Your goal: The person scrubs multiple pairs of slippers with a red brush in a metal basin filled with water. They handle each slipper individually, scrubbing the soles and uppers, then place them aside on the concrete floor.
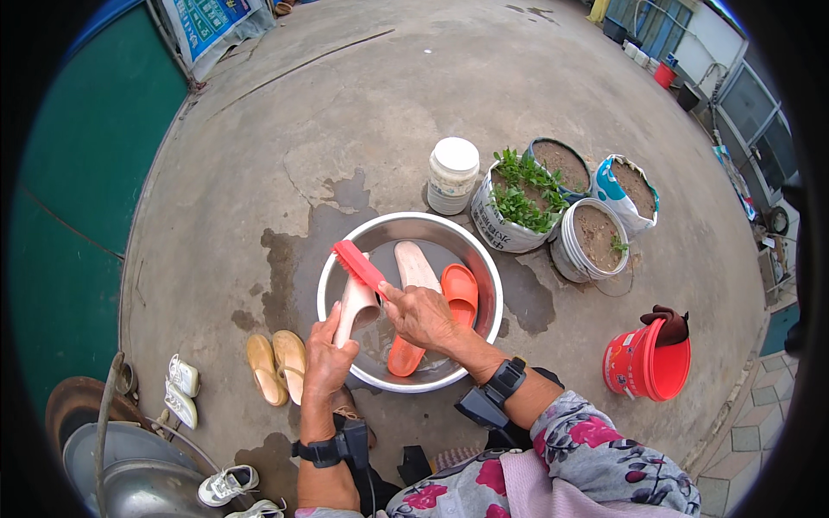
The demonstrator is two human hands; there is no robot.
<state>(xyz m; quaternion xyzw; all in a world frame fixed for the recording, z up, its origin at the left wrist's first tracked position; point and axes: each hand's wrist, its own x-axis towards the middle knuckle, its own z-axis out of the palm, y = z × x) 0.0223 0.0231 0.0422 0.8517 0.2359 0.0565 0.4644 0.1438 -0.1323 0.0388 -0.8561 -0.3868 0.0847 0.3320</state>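
Observation:
My left hand (326, 356) grips a pale pink slide sandal (357, 304), tilted up over the left side of a metal basin (410, 386). A red scrubbing brush (360, 267) is in my right hand (421, 316), its bristles facing left by the sandal's upper end; whether they touch it I cannot tell. Inside the basin, a second pale pink slide (414, 265) lies in shallow, cloudy water. An orange slide (459, 286) rests against the right wall, partly behind my right hand. Another orange slide (405, 356) lies near the front, partly covered by my wrist.
Behind the basin stand a white lidded jar (453, 175) and several soil-filled planters, one a leafy sack (511, 223). A red bucket (638, 366) with a dark cloth is at right. Tan shoes (265, 372) and white sneakers (181, 392) sit at left on wet-patched concrete (278, 278).

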